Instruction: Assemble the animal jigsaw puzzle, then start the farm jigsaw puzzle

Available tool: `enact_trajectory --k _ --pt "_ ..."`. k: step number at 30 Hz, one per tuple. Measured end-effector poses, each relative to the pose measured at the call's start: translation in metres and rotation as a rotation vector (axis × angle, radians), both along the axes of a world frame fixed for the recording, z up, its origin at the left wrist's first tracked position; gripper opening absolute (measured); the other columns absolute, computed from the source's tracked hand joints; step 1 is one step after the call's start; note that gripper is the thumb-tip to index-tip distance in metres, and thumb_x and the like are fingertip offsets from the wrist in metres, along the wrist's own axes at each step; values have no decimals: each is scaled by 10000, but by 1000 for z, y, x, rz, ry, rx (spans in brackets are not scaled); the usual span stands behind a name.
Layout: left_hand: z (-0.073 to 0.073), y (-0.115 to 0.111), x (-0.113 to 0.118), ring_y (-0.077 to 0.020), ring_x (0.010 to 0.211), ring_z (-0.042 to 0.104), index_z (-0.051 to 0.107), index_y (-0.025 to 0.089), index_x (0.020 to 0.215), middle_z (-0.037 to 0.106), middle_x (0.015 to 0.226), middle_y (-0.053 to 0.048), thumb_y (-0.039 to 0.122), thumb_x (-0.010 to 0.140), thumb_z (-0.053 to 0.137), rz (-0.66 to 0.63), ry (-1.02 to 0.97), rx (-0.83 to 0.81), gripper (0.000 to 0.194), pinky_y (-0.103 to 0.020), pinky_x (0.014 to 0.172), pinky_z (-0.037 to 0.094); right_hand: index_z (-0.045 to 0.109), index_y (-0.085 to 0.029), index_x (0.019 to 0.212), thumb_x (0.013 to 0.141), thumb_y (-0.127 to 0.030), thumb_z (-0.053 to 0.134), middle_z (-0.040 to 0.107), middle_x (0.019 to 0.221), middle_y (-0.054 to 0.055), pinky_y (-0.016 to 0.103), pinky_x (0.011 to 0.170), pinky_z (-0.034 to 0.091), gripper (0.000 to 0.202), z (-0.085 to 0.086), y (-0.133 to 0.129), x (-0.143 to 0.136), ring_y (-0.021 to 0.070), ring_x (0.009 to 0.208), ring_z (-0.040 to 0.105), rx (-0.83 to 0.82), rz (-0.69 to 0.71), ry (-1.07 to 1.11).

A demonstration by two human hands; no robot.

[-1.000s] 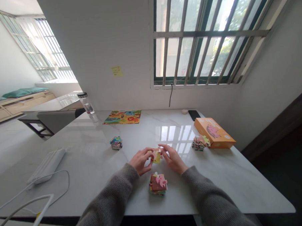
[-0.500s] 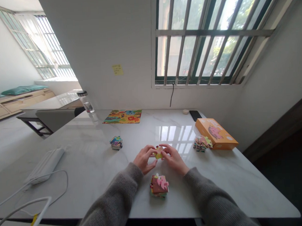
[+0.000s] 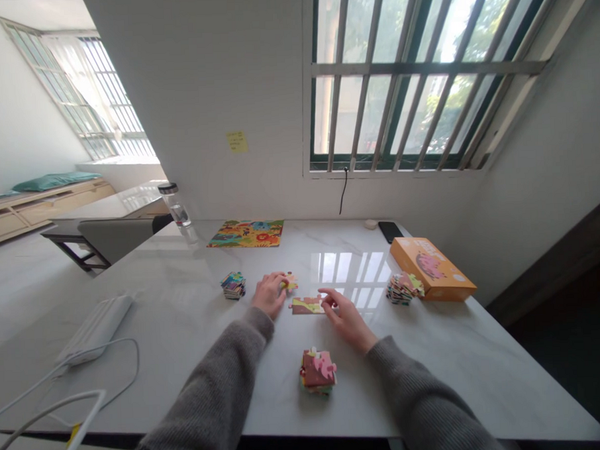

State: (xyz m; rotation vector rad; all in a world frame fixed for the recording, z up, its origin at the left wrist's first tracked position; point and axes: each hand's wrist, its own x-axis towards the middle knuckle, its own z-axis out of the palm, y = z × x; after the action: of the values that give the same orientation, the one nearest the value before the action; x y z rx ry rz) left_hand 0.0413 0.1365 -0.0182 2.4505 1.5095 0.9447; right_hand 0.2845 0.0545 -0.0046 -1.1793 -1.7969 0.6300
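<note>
your left grip [image 3: 270,294] is partly curled at the 9 o'clock edge of the loose puzzle piece [image 3: 291,279], near 11 o'clock of the joined strip [image 3: 305,306]. your right grip [image 3: 346,320] is half-closed at the strip's 3 o'clock end; can't tell if either's pinching. both look light, stiff, probably creasable, so take the edges. surface [image 3: 485,369] looks glossy, maybe slippery; barred window [image 3: 399,108] at 1 o'clock.
</note>
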Motion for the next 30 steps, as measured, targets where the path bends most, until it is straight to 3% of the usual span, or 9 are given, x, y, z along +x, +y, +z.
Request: enact_trajectory --k 7,17,23,30 --pt "-7 31 3 -283 1130 524 629 272 1017 655 1236 -48 151 897 501 113 81 -62 213 -458 948 405 613 -216 1197 942 -201 484 653 964 62 378 876 480 286 -2 1 1 206 895 603 59 40 -123" --pt "-14 33 2 -286 1229 478 610 258 1067 590 1333 -66 136 905 472 121 108 -65 246 -464 1025 382 602 -218 1201 939 -182 483 655 992 67 389 891 464 290 -2 0 4 212 911 593 55 51 -153" --pt "-11 16 6 -319 1278 455 522 187 1307 520 1422 -135 236 942 478 126 187 -19 371 -484 1066 373 603 -209 1202 937 -180 479 648 964 63 376 885 463 294 1 -1 4 204 895 591 41 50 -137" --pt "0 -31 23 -293 1261 459 507 164 1336 546 1376 -127 106 838 508 76 267 74 502 -452 1087 353 594 -193 1215 928 -186 481 644 955 68 383 875 462 309 0 1 6 209 890 585 31 61 -104"
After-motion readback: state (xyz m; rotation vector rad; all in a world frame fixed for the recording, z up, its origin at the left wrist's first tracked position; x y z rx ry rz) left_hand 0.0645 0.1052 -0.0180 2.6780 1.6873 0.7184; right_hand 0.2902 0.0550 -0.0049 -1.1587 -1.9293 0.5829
